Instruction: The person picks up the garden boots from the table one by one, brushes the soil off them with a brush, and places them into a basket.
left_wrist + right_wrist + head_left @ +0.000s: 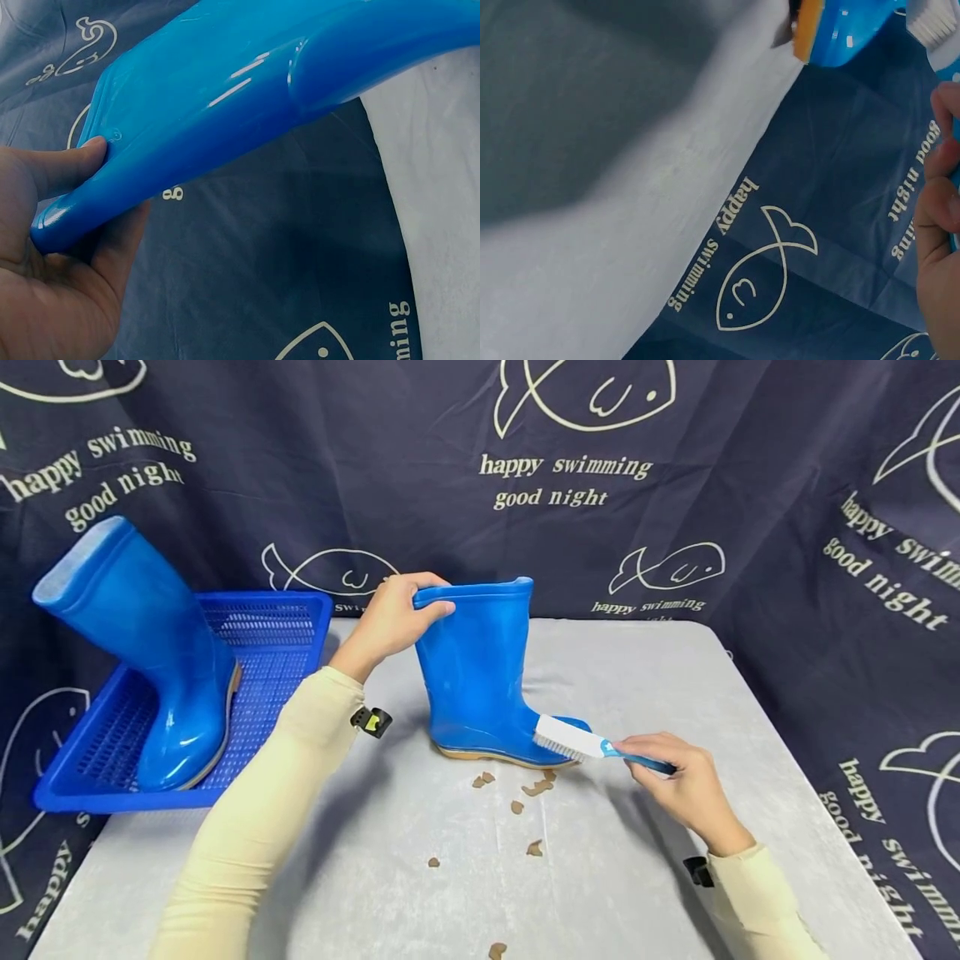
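Note:
A blue rain boot (476,668) stands on the table with its toe pointing right. My left hand (397,617) grips the rim at the top of its shaft; in the left wrist view the thumb of that hand (67,300) lies on the outside of the boot (202,97). My right hand (678,781) holds a scrub brush (573,737) by its blue handle, with the white bristles against the side of the boot's toe. At the right edge of the right wrist view, curled fingers of the right hand (941,202) surround the handle, near the brush head (936,26).
A second blue rain boot (183,685) stands in a blue plastic basket (300,610) at the left. Several brown flakes (534,847) lie scattered on the white-covered table (630,877) in front of the boot. A dark fish-print curtain (420,460) hangs behind.

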`<state>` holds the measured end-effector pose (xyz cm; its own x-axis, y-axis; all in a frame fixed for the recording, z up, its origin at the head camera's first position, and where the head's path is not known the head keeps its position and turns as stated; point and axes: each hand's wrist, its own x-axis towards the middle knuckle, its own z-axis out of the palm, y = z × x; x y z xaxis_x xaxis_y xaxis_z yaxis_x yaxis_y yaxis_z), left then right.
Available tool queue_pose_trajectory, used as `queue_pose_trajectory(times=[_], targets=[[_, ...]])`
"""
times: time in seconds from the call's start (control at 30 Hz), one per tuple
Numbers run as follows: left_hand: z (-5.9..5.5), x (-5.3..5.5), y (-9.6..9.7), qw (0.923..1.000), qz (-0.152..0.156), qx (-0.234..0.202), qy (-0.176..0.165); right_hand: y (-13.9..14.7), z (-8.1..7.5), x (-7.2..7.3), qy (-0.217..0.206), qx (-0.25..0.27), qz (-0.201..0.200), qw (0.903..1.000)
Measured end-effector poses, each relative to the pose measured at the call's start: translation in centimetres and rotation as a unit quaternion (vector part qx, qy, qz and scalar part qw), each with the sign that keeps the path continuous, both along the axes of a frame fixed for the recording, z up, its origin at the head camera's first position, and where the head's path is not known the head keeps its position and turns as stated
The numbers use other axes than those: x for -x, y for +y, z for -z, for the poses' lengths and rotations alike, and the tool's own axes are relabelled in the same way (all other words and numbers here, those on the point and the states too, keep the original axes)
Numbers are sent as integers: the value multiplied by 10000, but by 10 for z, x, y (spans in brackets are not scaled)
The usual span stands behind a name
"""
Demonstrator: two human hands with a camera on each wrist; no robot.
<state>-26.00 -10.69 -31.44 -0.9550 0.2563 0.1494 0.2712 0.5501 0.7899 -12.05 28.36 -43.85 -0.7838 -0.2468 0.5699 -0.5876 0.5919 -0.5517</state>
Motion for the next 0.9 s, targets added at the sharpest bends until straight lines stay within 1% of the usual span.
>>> queue_pose_trajectory(times=[0.1,0.2,0.3,0.4,0.5,0.6,0.67,0.77,0.83,0.9], targets=[[-1,0,1,10000,1,10,-52,-2,-5,0,-141,294,110,9994],[-1,-2,2,10000,22,8,-96,-5,-8,2,-293,515,30,9982],[-2,-2,2,9999,40,17,-109,-8,-11,5,-254,700,-147,9971],[-4,-1,1,9999,37,137,-64,-11,-14,8,-162,837,-195,9962],[-11,1,2,9990,99,427,124,-11,-16,9,-85,905,-185,9957],[-19,5,6,9959,242,795,361,-10,-17,9,19,923,-213,9955],[-26,8,9,9929,338,1043,465,-9,-17,8,90,948,-229,9952],[-33,15,14,9885,410,1367,508,-9,-17,7,151,1023,-239,9944],[-36,19,14,9847,501,1566,569,-8,-16,6,150,1055,-221,9941],[-36,23,12,9797,728,1739,676,-7,-15,4,129,1053,-211,9941]])
